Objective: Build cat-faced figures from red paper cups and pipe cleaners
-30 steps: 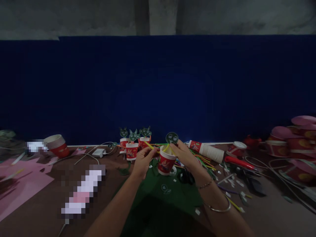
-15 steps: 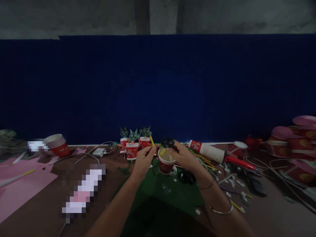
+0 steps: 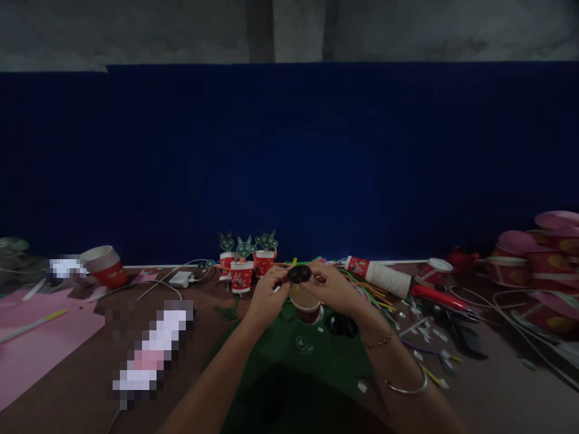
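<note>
Between my hands is a black oval paper face cutout with two eye shapes. My left hand pinches its left side, and my right hand holds its right side. A thin yellow strip sticks up behind the cutout; its lower part is largely hidden. Directly below, a red paper cup with its mouth upward stands over a dark green sheet. Whether the right fingers touch the cup is unclear.
Three red cup figures with animal faces stand behind my left hand. Toppled stacked cups, coloured sticks, a red-handled tool and paper scraps lie on the right. Pink paper, a cup stack and a white charger are left.
My left hand has moved right to the black cutout, bringing the yellow strip behind it. The cutout has come lower and left, in front of the cup's rim.
</note>
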The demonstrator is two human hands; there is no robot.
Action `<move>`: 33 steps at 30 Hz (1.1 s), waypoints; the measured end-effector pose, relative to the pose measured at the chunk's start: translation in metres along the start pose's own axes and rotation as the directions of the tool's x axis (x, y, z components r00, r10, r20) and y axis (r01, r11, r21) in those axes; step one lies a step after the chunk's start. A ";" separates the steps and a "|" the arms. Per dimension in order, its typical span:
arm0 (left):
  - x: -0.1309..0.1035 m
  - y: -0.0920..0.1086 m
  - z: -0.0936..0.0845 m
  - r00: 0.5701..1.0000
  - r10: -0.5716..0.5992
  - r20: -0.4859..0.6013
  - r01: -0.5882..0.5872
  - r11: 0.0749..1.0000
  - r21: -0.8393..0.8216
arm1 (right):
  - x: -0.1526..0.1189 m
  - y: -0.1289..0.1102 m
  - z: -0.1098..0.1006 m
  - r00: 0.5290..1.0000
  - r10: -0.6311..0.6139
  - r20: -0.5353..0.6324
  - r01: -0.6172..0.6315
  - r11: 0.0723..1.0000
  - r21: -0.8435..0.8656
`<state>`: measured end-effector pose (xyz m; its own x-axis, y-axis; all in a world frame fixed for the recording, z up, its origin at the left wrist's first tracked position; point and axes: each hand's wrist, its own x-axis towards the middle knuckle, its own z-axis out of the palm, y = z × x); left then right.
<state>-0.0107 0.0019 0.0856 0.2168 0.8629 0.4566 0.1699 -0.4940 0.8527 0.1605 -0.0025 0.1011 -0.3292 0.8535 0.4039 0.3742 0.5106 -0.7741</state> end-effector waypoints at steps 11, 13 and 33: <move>-0.003 0.011 0.000 0.995 -0.100 -0.004 0.100 0.994 -0.047 | 0.002 0.002 0.007 0.993 0.117 0.020 -0.117 0.993 -0.036; -0.002 0.007 0.000 0.986 -0.157 -0.058 0.152 0.985 -0.082 | 0.001 0.002 0.005 0.993 0.112 0.024 -0.111 0.994 -0.020; 0.000 0.006 -0.001 0.998 0.003 -0.063 0.004 0.993 0.118 | 0.003 0.017 -0.002 0.982 0.166 -0.092 -0.164 0.986 0.034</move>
<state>-0.0108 -0.0016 0.0913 0.1565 0.8662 0.4746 0.2829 -0.4997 0.8187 0.1677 0.0094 0.0901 -0.1810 0.9325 0.3126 0.3933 0.3600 -0.8460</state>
